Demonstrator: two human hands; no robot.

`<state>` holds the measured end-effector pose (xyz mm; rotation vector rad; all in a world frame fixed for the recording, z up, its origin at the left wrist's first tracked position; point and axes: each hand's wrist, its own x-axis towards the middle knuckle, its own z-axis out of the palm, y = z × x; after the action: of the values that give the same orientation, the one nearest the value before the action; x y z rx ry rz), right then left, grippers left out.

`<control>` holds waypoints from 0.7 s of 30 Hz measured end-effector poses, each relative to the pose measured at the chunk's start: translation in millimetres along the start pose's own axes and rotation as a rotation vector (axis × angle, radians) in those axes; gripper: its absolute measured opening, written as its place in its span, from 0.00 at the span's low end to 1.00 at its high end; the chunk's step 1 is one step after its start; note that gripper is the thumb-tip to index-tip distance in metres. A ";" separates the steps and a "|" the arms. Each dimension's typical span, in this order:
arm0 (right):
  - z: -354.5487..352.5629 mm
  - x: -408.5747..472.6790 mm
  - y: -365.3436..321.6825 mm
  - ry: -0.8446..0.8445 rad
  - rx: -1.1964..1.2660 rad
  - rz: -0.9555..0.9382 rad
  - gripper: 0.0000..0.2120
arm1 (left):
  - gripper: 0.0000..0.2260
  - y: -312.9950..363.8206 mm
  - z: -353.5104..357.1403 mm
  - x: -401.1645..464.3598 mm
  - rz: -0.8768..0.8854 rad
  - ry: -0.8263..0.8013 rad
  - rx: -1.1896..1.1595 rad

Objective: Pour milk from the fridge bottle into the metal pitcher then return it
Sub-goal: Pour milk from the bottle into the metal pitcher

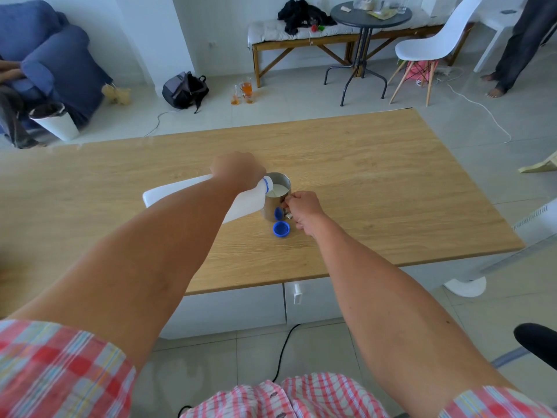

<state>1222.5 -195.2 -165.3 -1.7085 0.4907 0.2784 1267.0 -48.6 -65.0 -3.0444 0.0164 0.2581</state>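
My left hand grips a white plastic milk bottle and holds it tipped nearly flat, its blue-ringed mouth over the rim of the metal pitcher. White milk lies inside the pitcher. The pitcher stands upright in the middle of the wooden table. My right hand is closed on the pitcher's handle at its right side. The bottle's blue cap lies open side up on the table just in front of the pitcher; its reflection shows on the pitcher's wall.
Beyond the table's far edge stand a dark backpack, glasses of orange drink on the floor, a bench, a round black table and a white chair. A person stands at the far right. A black cable runs under the table.
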 end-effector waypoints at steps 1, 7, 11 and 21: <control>0.2 0.6 0.3 0.002 -0.004 0.000 0.10 | 0.13 -0.2 -0.3 0.2 -0.002 0.000 0.000; 1.0 1.1 1.2 0.004 -0.004 -0.002 0.11 | 0.13 -1.3 0.8 0.8 -0.004 0.000 0.007; 1.2 1.8 2.0 0.003 0.000 0.001 0.11 | 0.13 -0.2 0.8 1.0 -0.008 -0.002 0.013; 1.5 1.2 1.3 0.004 0.000 0.002 0.10 | 0.13 0.1 -0.5 0.5 -0.012 -0.009 0.003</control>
<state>1223.1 -194.1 -167.3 -1.7090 0.4958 0.2764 1267.5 -48.7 -64.6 -3.0395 -0.0020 0.2702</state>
